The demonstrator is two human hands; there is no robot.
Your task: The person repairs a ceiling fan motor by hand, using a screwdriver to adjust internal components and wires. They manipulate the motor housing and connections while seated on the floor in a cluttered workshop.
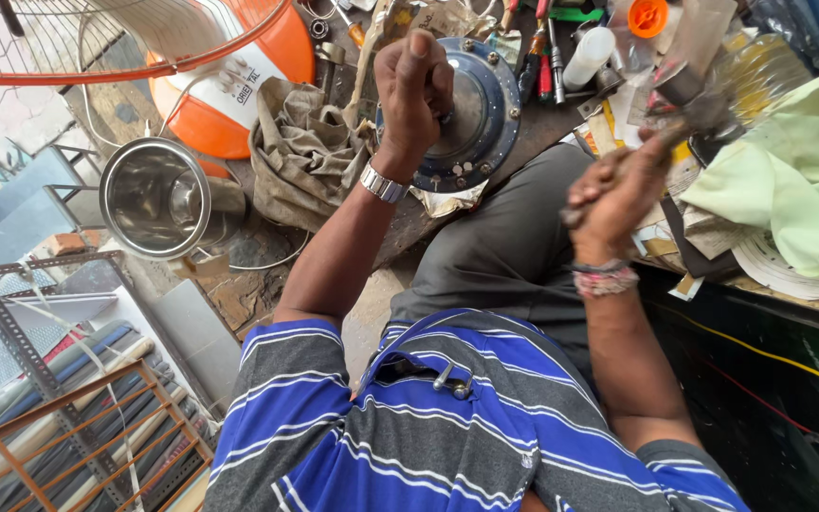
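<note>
Steel pot far left, mouth facing the camera, a crumpled tan rag just right of it. Left hand clenched on something at the centre of the round blue-grey motor housing — hidden by the fingers. Right hand fisted around a hammer, head raised and blurred — probably mid-swing. Pale green cloth far right.

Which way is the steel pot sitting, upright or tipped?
Tipped. The steel pot lies on its side on the bench, left of the left hand; its open mouth faces the camera, showing an empty inside.
</note>
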